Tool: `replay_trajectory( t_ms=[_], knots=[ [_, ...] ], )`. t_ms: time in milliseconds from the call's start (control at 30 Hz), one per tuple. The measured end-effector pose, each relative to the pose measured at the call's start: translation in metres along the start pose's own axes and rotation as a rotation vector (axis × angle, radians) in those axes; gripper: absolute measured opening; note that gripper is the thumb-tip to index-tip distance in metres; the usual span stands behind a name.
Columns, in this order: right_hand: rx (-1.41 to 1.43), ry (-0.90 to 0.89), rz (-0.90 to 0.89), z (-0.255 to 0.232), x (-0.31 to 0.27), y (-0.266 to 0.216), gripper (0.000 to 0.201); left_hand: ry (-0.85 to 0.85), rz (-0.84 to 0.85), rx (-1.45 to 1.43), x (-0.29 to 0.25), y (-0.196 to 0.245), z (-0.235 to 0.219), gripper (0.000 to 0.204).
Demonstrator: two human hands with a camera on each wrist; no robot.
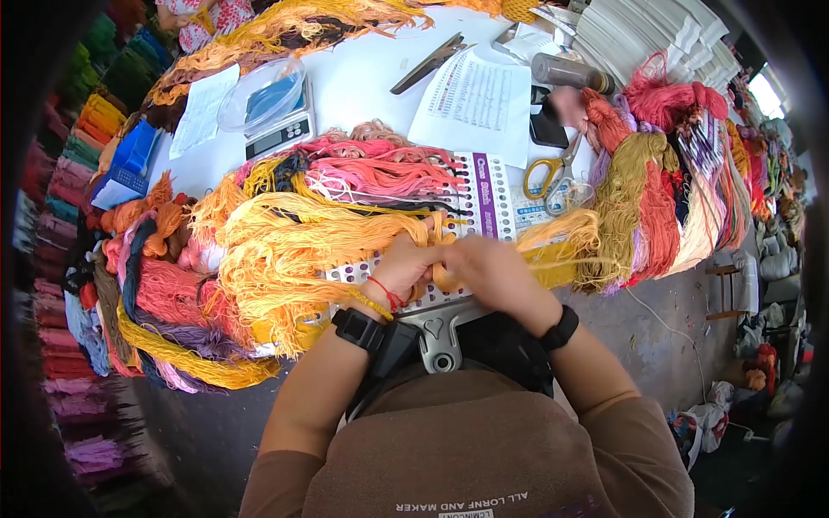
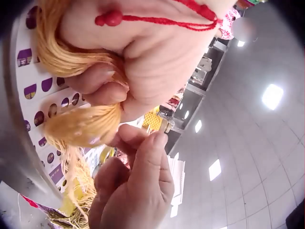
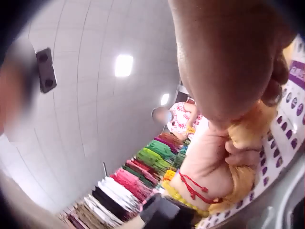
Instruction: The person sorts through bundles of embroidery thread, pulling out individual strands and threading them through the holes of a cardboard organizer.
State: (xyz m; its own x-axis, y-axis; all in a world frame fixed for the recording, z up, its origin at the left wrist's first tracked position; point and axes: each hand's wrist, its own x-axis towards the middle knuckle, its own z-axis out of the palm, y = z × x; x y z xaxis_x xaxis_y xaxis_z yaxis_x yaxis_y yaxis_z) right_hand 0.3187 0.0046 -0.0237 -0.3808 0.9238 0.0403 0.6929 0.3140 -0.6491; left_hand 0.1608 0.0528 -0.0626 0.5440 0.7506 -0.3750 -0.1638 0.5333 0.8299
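Note:
Light orange thread [image 1: 285, 246] lies in a thick bundle over a white board with rows of holes [image 1: 479, 194]. My left hand [image 1: 404, 266] grips a strand bundle of it, fingers curled round the thread [image 2: 88, 125] in the left wrist view. Close against it, my right hand [image 1: 496, 274] pinches at the thread's edge with thumb and forefinger [image 2: 138, 176]. In the right wrist view the left hand [image 3: 209, 162] holds the orange thread below the right hand [image 3: 228, 62]. More orange thread [image 1: 561, 233] trails to the right of the hands.
Yellow-handled scissors [image 1: 544, 177], a phone [image 1: 547, 129] and a printed sheet [image 1: 475, 104] lie beyond the board. A digital scale [image 1: 281, 134] stands back left. Red and purple skeins [image 1: 173, 298] hang at the left edge, olive and coral ones [image 1: 626, 203] at the right. Another person [image 1: 207, 17] is across the table.

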Motion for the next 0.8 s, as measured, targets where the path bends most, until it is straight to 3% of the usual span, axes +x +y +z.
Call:
replay_trajectory(
  t_ms=[67, 133, 233, 300, 333, 367, 400, 433, 467, 533, 700, 767, 800],
  knots=[
    [-0.077, 0.322, 0.058, 0.0, 0.012, 0.018, 0.016, 0.007, -0.031, 0.027, -0.002, 0.003, -0.001, 0.054],
    [-0.124, 0.301, 0.067, 0.004, 0.018, 0.029, 0.017, -0.024, -0.027, -0.053, 0.002, 0.001, -0.002, 0.053],
    [-0.139, 0.151, -0.073, 0.014, 0.022, 0.039, 0.017, -0.096, -0.063, -0.157, 0.0, 0.002, -0.009, 0.046],
    [0.177, 0.161, 0.227, 0.015, 0.026, 0.046, 0.017, -0.102, -0.061, -0.211, -0.005, -0.002, -0.017, 0.042],
    [0.176, 0.162, 0.228, 0.015, 0.028, 0.051, 0.017, -0.115, -0.06, -0.26, -0.008, -0.002, -0.019, 0.038],
    [0.312, 0.162, 0.291, 0.014, 0.029, 0.056, 0.018, -0.125, 0.033, -0.138, -0.014, -0.002, -0.021, 0.026],
    [0.45, 0.163, 0.356, 0.013, 0.028, 0.06, 0.018, -0.132, 0.027, -0.136, -0.017, -0.003, -0.018, 0.026],
    [0.19, 0.179, 0.336, 0.008, 0.028, 0.047, 0.018, 0.004, 0.122, 0.102, -0.022, 0.0, -0.012, 0.022],
    [0.19, 0.179, 0.337, 0.012, 0.028, 0.046, 0.018, 0.144, 0.219, 0.339, -0.025, 0.002, -0.008, 0.019],
    [-0.197, 0.239, 0.171, 0.02, 0.032, 0.042, 0.017, 0.218, 0.318, 0.335, -0.03, 0.006, -0.004, 0.018],
    [-0.185, 0.22, 0.216, 0.02, 0.033, 0.038, 0.017, 0.071, 0.31, -0.29, -0.062, 0.027, -0.042, 0.018],
    [-0.194, 0.203, 0.223, 0.019, 0.033, 0.039, 0.017, 0.217, 0.475, -0.561, -0.078, 0.037, -0.078, 0.017],
    [-0.192, 0.206, 0.225, 0.018, 0.032, 0.04, 0.017, 0.166, 0.516, -0.632, -0.091, 0.047, -0.102, 0.015]
  ],
)
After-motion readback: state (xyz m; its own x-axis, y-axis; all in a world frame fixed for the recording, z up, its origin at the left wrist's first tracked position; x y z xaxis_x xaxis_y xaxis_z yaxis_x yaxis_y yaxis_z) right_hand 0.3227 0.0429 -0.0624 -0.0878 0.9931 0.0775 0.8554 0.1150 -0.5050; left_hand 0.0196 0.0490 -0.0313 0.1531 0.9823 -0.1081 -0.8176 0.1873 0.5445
